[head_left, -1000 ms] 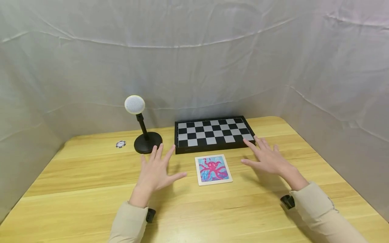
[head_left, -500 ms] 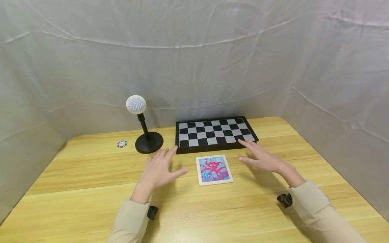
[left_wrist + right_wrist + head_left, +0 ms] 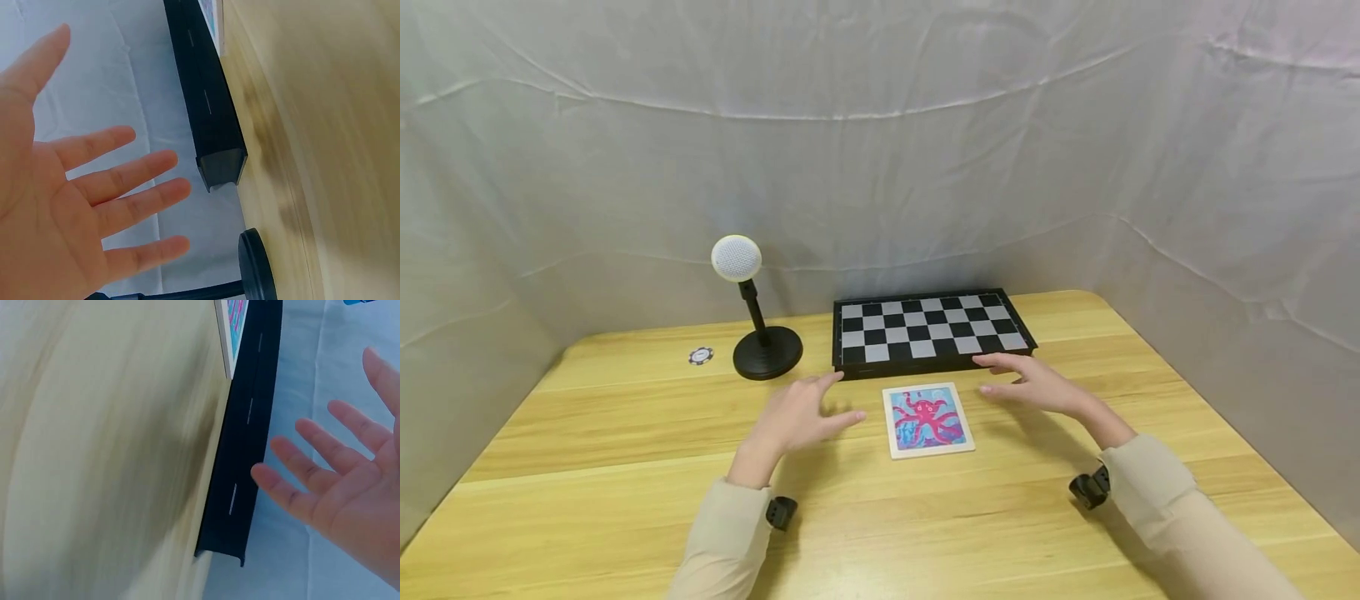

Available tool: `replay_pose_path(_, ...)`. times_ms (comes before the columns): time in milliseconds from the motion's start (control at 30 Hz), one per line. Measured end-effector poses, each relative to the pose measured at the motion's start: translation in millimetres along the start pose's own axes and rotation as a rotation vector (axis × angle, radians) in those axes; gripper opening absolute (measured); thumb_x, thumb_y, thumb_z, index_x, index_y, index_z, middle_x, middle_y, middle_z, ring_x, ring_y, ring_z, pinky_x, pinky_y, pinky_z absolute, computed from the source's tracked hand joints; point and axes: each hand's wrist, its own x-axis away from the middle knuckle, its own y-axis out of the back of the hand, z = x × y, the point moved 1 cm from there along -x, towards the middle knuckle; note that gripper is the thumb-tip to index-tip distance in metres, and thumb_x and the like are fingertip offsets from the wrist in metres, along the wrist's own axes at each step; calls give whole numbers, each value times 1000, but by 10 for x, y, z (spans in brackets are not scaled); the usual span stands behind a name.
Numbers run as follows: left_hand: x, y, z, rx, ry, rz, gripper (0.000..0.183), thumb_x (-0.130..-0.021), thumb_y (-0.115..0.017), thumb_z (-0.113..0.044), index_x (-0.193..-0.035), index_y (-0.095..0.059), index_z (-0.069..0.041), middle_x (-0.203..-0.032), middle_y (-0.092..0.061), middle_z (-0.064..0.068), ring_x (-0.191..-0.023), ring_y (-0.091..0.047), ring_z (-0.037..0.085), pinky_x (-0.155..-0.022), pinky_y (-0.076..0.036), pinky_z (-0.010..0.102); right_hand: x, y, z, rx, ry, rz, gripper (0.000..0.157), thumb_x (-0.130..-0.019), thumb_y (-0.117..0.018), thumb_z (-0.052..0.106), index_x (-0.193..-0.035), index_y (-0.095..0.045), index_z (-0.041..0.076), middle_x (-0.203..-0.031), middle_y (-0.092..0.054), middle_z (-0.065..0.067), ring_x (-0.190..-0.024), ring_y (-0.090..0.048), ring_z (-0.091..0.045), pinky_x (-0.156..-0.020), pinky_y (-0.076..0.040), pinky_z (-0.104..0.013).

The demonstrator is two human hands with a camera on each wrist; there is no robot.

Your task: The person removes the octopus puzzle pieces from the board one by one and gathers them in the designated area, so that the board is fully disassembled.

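A square picture tile with a pink octopus and a pale border lies flat on the table between my hands. Left of it hovers my left hand, its fingers spread and nothing held, as the left wrist view confirms. My right hand is on the tile's other side, near the front right corner of a black-and-white checkered board. In the right wrist view the fingers of that hand are loosely extended and hold nothing. Both hands appear to be above the table, apart from the tile.
Behind my left hand stands a microphone-like thing with a round white mesh head on a black round base. A poker chip lies to its left. Grey cloth encloses the back and sides of the wooden table.
Both hands have turned and lowered slightly, with their fingers less spread. The right hand has shifted left toward the tile. The tile, board, microphone and chip stay in place.
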Motion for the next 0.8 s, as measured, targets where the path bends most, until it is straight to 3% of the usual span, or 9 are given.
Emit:
replay_pose_path(167,-46,-12,13,32,6,18,60,-80,-60,-47,-120,-54,-3,-107,-60,12,-88,-58,24,-78,-45,40,-72,-38,-5,-61,-16,18,51,-85,-61,23,-126,-46,-4,-125,-48,-21,-106,-49,-31,-89,-35,-50)
replay_pose_path(233,-53,-18,8,36,16,24,53,-82,-60,-42,-117,-57,-2,-109,-60,13,-96,-58,25,-80,-45,41,-112,-66,-13,-91,-24,36,49,-85,-61,21,-124,-47,-4,-124,-49,-21,-105,-51,-30,-88,-37,-47)
replay_pose_path(467,-95,-47,4,57,5,43,41,-85,-60,-33,-111,-59,-1,-101,-63,13,-93,-59,26,-79,-45,40,-265,-180,-87,-275,-112,140,46,-85,-61,15,-123,-46,-7,-116,-51,-24,-92,-57,-31,-71,-48,-42)
replay_pose_path(800,-163,-74,-21,80,-7,61,37,-85,-59,-30,-110,-59,-2,-97,-64,13,-91,-60,26,-77,-46,39,-388,-235,-112,-258,-129,215,45,-84,-62,11,-121,-47,-8,-106,-57,-19,-82,-56,-20,-65,-49,-36)
